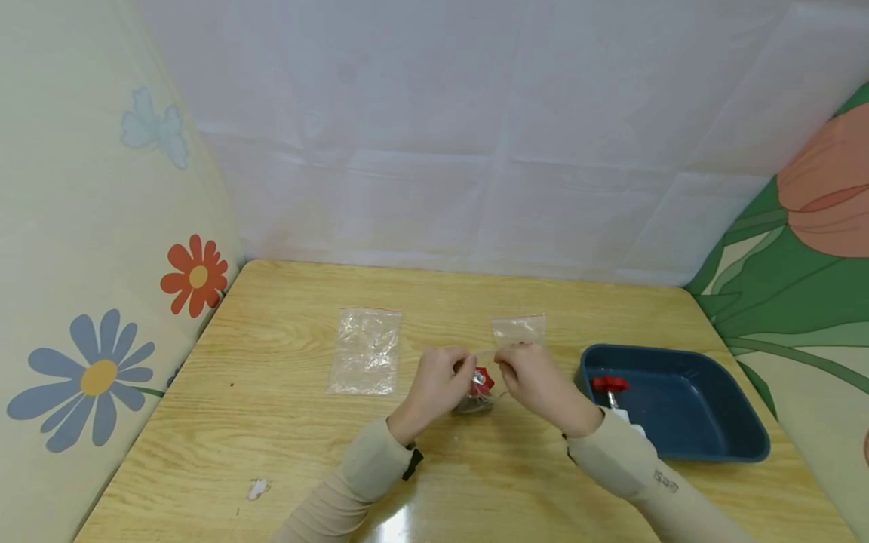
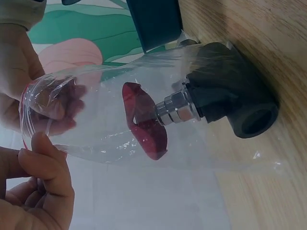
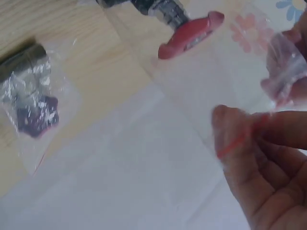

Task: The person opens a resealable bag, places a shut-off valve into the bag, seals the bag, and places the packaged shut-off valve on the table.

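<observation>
A clear zip bag (image 2: pixel 105 148) with a red line along its mouth stands on the table, mouth up. Inside it is a valve (image 2: pixel 225 86) with a dark grey pipe body, a silver stem and a red handle. My left hand (image 1: pixel 441 381) pinches one side of the bag's mouth between thumb and finger. At the opposite side, my right hand (image 1: pixel 536 381) pinches the rim; its thumb and finger meet over the red line in the right wrist view. A second bagged valve (image 3: pixel 36 91) lies to the right.
A flat clear zip bag (image 1: pixel 366 351) lies on the table to the left. Beyond my right hand shows part of another clear bag (image 1: pixel 519 328). The dark blue bin (image 1: pixel 706 403) at right contains a white valve with a red handle (image 1: pixel 611 385). A white sheet (image 1: pixel 434 151) hangs behind the table.
</observation>
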`<act>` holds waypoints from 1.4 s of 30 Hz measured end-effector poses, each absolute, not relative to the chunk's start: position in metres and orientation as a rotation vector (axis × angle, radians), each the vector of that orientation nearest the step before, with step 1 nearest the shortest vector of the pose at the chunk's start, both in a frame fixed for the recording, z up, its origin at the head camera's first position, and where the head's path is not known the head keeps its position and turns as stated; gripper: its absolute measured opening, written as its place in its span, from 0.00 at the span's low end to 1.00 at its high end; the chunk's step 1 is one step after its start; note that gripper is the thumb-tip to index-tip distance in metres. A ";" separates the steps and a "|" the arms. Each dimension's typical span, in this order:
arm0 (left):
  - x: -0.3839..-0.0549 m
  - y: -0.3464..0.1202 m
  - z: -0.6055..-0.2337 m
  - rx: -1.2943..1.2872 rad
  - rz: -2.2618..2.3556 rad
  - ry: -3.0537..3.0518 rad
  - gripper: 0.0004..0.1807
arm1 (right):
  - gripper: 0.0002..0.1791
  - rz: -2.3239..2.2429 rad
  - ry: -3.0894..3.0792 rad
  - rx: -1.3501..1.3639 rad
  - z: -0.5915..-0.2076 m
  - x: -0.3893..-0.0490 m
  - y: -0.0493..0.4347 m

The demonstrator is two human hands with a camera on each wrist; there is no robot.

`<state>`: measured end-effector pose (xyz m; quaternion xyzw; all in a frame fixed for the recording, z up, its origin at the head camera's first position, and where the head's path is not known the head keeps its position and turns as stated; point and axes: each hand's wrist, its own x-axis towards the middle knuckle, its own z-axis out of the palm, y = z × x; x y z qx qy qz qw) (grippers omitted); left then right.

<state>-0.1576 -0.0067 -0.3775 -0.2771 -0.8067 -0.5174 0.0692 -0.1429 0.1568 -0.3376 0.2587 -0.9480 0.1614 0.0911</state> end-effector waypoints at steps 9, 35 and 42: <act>-0.156 -0.006 -0.376 -0.824 -1.594 -2.431 0.18 | 0.12 0.451 -2.813 0.730 -0.326 -0.131 0.181; -0.163 -0.019 -0.372 -0.828 -1.520 -2.433 0.16 | 0.06 0.504 -2.769 0.812 -0.342 -0.131 0.201; -0.166 -0.025 -0.373 -0.927 -1.482 -2.450 0.14 | 0.06 0.626 -2.757 0.806 -0.346 -0.130 0.206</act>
